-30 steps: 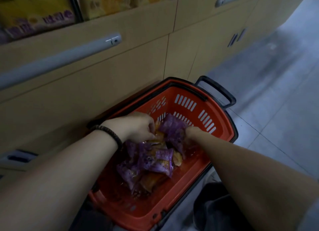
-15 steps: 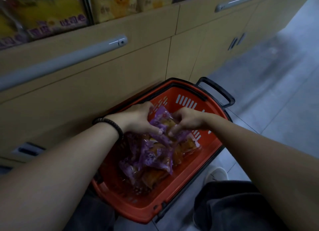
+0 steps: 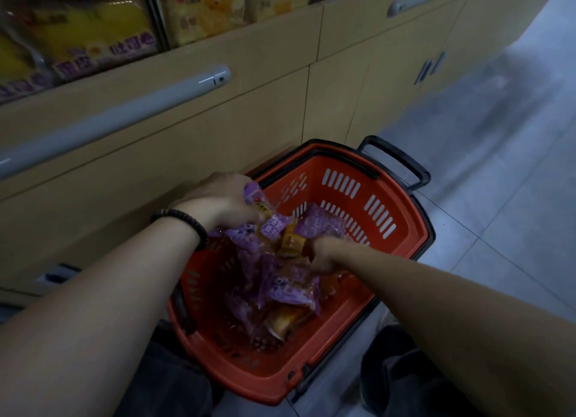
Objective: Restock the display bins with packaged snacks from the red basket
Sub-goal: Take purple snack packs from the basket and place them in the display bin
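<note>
"While the left hand [image 3: 224,198] and right hand [image 3: 324,254] each grip purple snack packets [image 3: 274,229] inside the red basket [image 3: 389,229] — is much left?"

"Plenty, I'd say — more lie underneath, and this handful isn't in the display bins [image 3: 162,33] yet."

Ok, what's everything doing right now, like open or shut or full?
Red plastic basket: on the floor, partly filled.
Purple and orange plastic snack packets: heaped in the basket.
Left hand: gripping packets.
Right hand: gripping packets.
Beige cabinet doors: shut.
Display bins: holding yellow packs.
</note>
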Available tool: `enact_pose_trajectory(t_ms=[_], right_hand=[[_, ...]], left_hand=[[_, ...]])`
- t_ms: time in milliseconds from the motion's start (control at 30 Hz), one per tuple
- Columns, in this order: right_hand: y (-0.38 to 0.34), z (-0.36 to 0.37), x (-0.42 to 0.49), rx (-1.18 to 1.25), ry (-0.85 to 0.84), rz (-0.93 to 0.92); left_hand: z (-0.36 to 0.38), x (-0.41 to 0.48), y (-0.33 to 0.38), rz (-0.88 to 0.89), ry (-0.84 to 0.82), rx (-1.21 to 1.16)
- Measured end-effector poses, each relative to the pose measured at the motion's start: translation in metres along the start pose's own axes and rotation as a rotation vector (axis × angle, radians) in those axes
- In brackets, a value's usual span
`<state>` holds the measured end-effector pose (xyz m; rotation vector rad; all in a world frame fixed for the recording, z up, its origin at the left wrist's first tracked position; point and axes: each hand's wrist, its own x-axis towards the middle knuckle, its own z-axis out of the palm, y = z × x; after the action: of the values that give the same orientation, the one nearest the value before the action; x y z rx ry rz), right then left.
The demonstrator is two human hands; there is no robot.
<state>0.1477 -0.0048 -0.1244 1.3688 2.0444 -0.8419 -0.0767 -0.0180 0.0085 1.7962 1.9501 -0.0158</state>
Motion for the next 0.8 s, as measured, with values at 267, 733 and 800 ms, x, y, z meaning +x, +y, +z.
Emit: enact_pose_trajectory(t_ms=[267, 733, 800], right_hand=[[-0.016, 0.026, 0.016, -0.123, -0.008, -0.058], [0.035, -0.119, -0.181, 0.11, 0.458, -0.163], [0.042, -0.14, -0.214, 0.084, 0.523, -0.149]], left_hand=[[-0.012, 0.003, 0.0, -0.004, 0.005, -0.1], [-0.04, -0.033, 0.006, -0.001, 0.107, -0.478], [-0.049, -0.049, 0.026, 0.04, 0.097, -0.565]])
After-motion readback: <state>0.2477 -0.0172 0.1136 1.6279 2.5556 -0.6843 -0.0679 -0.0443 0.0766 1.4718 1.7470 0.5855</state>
